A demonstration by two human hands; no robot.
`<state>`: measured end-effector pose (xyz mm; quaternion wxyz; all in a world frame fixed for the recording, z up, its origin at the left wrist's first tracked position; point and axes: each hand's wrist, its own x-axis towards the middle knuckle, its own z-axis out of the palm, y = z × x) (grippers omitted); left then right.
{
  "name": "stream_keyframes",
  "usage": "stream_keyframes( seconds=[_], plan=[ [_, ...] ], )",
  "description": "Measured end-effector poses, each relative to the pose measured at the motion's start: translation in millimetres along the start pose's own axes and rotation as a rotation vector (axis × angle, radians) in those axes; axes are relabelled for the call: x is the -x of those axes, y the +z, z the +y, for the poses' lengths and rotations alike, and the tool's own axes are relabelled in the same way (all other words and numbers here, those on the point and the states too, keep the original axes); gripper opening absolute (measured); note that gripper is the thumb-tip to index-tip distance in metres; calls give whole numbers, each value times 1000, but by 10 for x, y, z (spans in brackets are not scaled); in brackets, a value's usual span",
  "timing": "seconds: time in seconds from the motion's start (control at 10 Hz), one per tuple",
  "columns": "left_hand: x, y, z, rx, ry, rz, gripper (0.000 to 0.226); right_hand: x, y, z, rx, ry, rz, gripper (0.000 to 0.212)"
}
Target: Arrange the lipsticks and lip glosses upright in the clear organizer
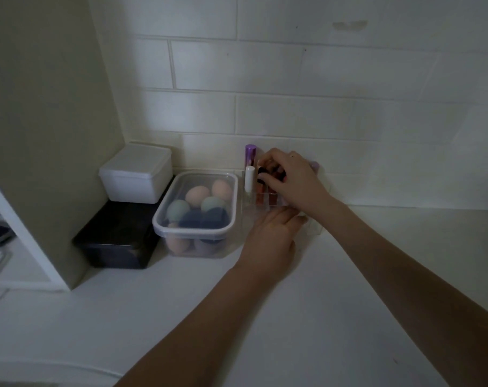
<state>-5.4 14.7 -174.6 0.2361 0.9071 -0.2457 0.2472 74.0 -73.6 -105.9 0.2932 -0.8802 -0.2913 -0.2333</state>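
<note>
While the right hand [290, 180] is reaching over the clear organizer [247, 216] against the tiled wall [293, 113], its fingertips [265, 178] are pinching the dark cap of one of the red lip glosses [272, 198], which are standing upright in the middle compartments. A white-capped tube [249, 178] and a purple-capped tube [250, 153] are standing upright at the organizer's left edge, and something purple is peeking out beyond the right hand, too hidden to identify. The left hand [270, 236] is resting on the white counter [265, 317] at the organizer's near wall, fingers curled against it, seemingly bracing it; whether it is holding anything I cannot tell. Just left, a lidded tub of makeup sponges [198, 210] is sitting touching or nearly touching the organizer, beside a white box [136, 174] stacked on a black box [117, 238]. Judging from this crowding, pulling or pushing the pinched tube at an angle is risking tipping its neighbours, and the light organizer could slide if the bracing hand is lifting away.
</note>
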Motion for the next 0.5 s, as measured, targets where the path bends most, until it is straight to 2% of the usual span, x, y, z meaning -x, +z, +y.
stream_keyframes(
  seconds=[0.1, 0.3, 0.4, 0.5],
  plan=[
    [4, 2, -6, -4, -3, -6, 57, 44, -38, -52, -73, 23, 23, 14],
    [19, -16, 1, 0, 12, 54, 55, 291, -361, -24, -117, 81, 210, 9],
    [24, -44, 12, 24, 45, 107, 51, 457, -674, -30, -251, 138, 397, 12],
    [-17, -195, 67, 125, 67, 199, 46, 575, -1017, -104, -385, 106, 572, 15]
  ],
)
